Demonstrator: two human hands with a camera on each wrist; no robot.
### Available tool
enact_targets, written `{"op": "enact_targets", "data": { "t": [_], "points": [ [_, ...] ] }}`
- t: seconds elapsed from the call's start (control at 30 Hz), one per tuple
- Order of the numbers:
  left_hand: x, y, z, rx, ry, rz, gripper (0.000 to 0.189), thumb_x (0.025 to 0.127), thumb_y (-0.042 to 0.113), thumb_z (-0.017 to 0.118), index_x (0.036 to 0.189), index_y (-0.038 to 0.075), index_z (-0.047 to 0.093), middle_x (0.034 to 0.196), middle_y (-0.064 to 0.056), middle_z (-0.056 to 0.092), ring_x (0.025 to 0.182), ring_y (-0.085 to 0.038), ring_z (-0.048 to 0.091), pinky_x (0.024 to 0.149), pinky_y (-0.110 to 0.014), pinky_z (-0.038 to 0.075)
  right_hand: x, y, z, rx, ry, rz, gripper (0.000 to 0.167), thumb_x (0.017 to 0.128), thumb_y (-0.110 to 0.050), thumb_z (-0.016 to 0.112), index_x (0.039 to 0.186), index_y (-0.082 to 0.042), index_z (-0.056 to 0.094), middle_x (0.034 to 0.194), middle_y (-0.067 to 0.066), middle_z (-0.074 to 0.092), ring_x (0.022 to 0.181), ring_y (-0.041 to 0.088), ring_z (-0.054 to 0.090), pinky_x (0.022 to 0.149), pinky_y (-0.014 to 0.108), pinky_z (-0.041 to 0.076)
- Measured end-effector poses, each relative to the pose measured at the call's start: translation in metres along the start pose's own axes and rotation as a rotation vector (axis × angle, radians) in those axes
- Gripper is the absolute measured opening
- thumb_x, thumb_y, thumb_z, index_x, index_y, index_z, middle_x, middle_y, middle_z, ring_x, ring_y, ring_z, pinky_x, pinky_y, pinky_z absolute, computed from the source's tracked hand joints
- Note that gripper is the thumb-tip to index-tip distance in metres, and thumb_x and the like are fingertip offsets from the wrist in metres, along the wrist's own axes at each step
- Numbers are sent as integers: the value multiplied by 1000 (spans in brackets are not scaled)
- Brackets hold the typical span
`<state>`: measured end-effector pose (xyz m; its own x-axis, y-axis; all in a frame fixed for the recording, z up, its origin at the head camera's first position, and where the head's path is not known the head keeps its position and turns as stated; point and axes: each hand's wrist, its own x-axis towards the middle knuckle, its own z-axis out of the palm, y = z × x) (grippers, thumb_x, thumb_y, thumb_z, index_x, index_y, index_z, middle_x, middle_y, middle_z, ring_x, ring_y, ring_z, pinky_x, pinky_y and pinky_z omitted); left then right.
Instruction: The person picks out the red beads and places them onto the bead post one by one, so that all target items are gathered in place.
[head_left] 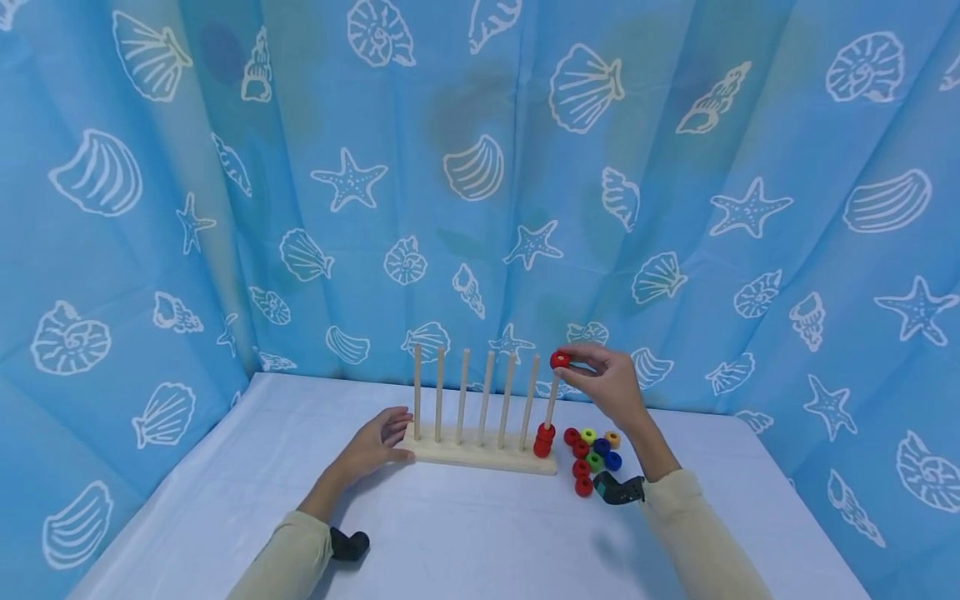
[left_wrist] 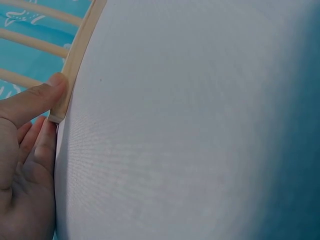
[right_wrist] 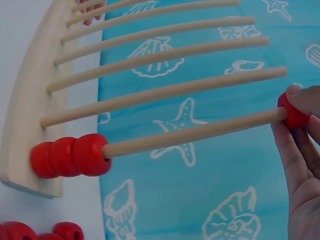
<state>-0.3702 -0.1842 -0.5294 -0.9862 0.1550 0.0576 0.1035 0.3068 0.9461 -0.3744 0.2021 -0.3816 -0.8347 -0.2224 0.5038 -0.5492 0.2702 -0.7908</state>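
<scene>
Red bead at tip of R-end peg

R hand, the nearer, nearly closed, pinched bead; peg's long axis ran approx. upright below it. Threaded or not: couldn't tell. L hand, part-curled, gripped L end of base. Three red beads sat low, same peg; loose beads just R of base.

Your head view was bright, with a soft shadow on the table beside your right sleeve. Your left wrist view was greyer and blurred toward its right edge; in your right wrist view, the wooden base bowed with distortion.
</scene>
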Motion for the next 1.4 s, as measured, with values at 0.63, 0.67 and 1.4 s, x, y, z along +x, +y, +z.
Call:
{"op": "enact_targets", "data": {
  "t": [0.63,0.67,1.4],
  "points": [
    [1,-3,-3,9,6,-4,91,67,10,89,144,4,41,138,-13,53,131,-32,47,106,-35,43,-34,49,29,9,46,118,41,85,-21,77,122,-8,67,118,9,65,113,28,62,87,30,56],
    [1,-3,-3,4,5,-7,92,66,10,89,144,4,41,138,-12,53,132,-31,47,106,-35,43,-36,51,30,5,51,129,41,84,-21,78,123,-9,67,119,8,65,113,28,62,87,30,56],
    [2,-3,0,-23,-3,18,89,67,5,88,143,3,43,137,-12,54,131,-31,48,106,-34,43,-61,78,43,-23,112,283,41,82,-19,80,120,-10,69,120,8,64,113,27,63,88,31,56]
  ]
}}
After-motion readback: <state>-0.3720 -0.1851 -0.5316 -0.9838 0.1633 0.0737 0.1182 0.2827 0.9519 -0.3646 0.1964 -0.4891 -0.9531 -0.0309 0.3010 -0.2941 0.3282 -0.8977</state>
